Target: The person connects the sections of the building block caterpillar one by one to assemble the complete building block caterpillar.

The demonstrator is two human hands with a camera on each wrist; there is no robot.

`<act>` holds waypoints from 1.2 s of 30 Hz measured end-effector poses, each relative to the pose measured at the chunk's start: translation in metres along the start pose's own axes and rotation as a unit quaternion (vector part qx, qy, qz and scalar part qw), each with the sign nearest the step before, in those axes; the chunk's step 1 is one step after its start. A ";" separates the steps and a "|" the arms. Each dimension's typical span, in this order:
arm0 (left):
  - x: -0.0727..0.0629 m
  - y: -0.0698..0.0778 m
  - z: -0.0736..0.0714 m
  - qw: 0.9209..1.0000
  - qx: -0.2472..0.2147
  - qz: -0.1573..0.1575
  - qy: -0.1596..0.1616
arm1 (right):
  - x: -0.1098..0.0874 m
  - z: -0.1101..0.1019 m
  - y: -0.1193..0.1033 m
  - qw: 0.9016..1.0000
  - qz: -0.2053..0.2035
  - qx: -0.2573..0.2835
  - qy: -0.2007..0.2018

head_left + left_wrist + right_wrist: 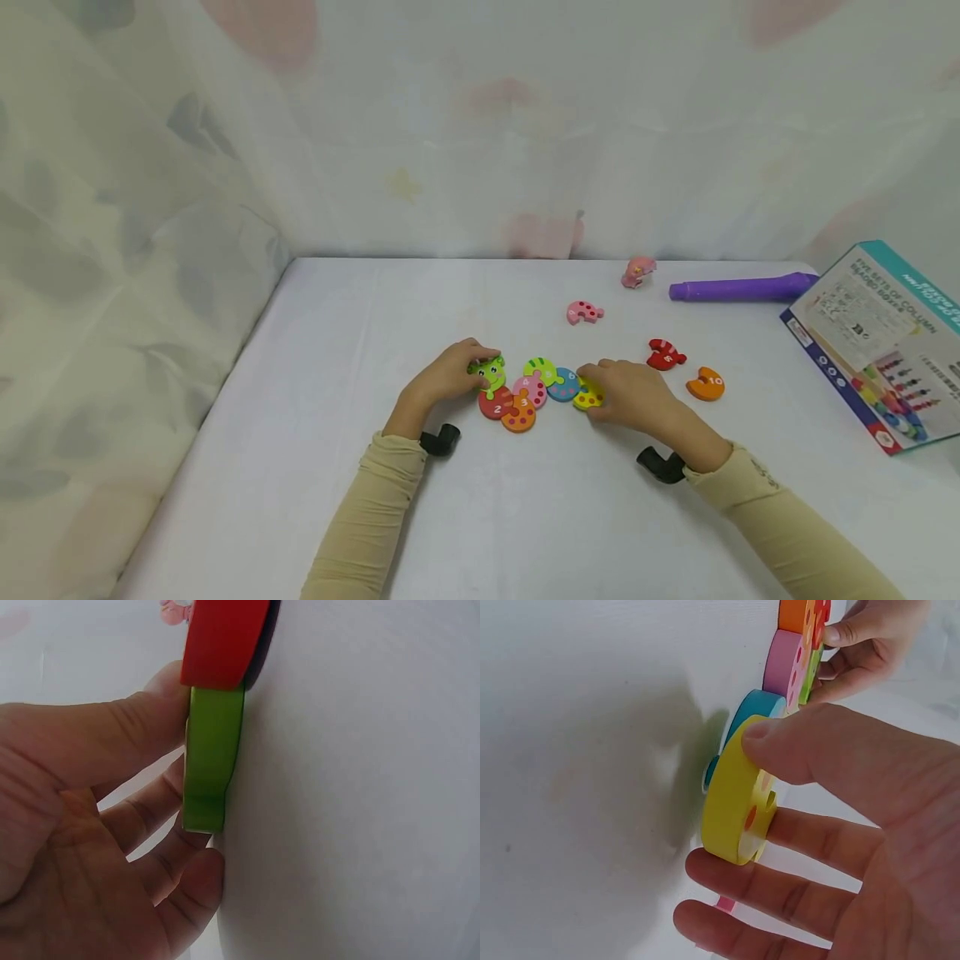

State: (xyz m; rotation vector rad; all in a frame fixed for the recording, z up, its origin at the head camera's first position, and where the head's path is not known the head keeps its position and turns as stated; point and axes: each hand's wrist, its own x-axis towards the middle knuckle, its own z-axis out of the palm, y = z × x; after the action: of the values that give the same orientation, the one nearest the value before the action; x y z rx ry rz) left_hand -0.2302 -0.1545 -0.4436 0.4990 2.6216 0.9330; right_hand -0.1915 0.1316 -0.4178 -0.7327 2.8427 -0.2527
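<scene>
On the white table, a curved chain of wooden caterpillar puzzle pieces lies between the two hands. My left hand (446, 372) grips the green head piece (491, 373) at the chain's left end, thumb on one side and fingers on the other. The red piece (495, 406) marked 2 adjoins it, followed by orange (519, 417), pink (529, 390), striped green (538, 367) and blue (562, 386) pieces. At the right end my right hand (628, 392) holds a yellow spotted piece (731, 802) against the blue one, thumb and fingers on its edges.
Loose red (664, 356) and orange (705, 385) pieces lie right of the right hand. A pink spotted piece (583, 312) and another pink item (637, 272) are farther back. A purple tube (738, 289) and a printed box (877, 350) occupy the right side. Patterned curtains hang behind.
</scene>
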 end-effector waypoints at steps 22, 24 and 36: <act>0.000 0.001 0.000 1.000 -0.003 -0.004 -0.003 | -0.010 -0.013 0.024 0.999 0.049 0.005 0.015; 0.000 0.001 -0.001 1.000 -0.003 -0.006 -0.004 | -0.013 -0.019 0.036 0.998 0.054 -0.007 0.035; -0.001 0.002 0.000 1.000 0.000 -0.011 -0.005 | -0.019 -0.036 0.084 0.991 0.131 -0.017 0.002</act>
State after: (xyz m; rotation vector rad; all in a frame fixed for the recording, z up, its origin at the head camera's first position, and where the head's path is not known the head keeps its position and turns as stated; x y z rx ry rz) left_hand -0.2291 -0.1534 -0.4416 0.4734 2.6132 0.9225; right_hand -0.2218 0.2176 -0.3980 -0.3563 2.9122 -0.1669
